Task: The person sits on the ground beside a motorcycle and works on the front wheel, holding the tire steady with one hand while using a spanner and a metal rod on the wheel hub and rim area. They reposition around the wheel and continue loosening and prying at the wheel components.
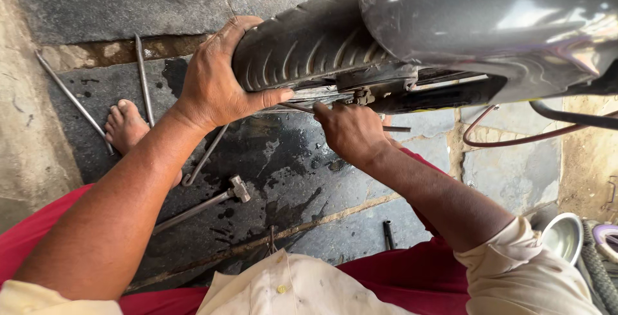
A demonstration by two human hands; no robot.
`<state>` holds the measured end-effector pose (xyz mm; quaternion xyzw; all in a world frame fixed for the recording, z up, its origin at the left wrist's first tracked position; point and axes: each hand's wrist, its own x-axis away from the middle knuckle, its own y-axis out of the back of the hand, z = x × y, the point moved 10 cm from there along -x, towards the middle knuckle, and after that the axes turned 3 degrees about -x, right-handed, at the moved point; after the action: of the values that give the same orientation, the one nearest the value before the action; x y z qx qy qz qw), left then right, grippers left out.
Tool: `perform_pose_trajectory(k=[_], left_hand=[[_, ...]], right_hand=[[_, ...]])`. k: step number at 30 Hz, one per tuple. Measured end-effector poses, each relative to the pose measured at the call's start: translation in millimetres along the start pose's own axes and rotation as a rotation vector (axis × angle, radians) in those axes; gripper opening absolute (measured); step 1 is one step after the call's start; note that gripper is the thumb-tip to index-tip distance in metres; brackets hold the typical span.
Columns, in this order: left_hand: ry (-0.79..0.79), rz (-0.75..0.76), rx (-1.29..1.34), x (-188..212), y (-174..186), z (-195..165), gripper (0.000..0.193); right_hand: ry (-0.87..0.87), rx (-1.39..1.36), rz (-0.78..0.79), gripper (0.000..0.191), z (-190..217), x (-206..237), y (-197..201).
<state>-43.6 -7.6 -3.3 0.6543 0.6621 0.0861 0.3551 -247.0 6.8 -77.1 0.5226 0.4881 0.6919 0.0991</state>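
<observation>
Left hand (215, 80): we grip the tyre (302, 41) from above, fingers wrapped over its tread.
Right hand (351, 131): nearer the rim, pinching a thin rod (296, 106) lying crosswise beneath the tyre.

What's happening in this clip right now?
A person crouched on a stained stone floor is working on a two-wheeler's tyre. The left hand is clasped over the tread, thumb at the rim edge. The right hand is at the wheel's rim just below, fingers around a thin metal rod that pokes out both sides of the grip. A hammer and several long metal bars lie on the floor beside a bare foot. A steel bowl sits at the right.
</observation>
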Motion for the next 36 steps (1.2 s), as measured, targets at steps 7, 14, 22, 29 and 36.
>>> perform_pose_trajectory(k=[7, 14, 22, 29, 36], left_hand=[[0.032, -0.041, 0.070, -1, 5, -3, 0.087], [0.041, -0.064, -0.006, -4, 2, 1, 0.089], [-0.010, -0.095, -0.010, 2, 6, -14, 0.092], [-0.023, -0.085, 0.037, 4, -1, -9, 0.100], [0.051, -0.049, 0.042, -1, 0, -8, 0.104]], right_hand=[[0.060, 0.091, 0.107, 0.025, 8, -19, 3], [0.215, 0.092, -0.027, 0.046, 22, -45, 20], [0.305, -0.205, -0.144, 0.031, 44, -40, -43], [-0.475, -1.452, 0.125, 0.038, 47, -15, -176], [-0.518, -2.101, -0.174, 0.032, 158, -43, -196]])
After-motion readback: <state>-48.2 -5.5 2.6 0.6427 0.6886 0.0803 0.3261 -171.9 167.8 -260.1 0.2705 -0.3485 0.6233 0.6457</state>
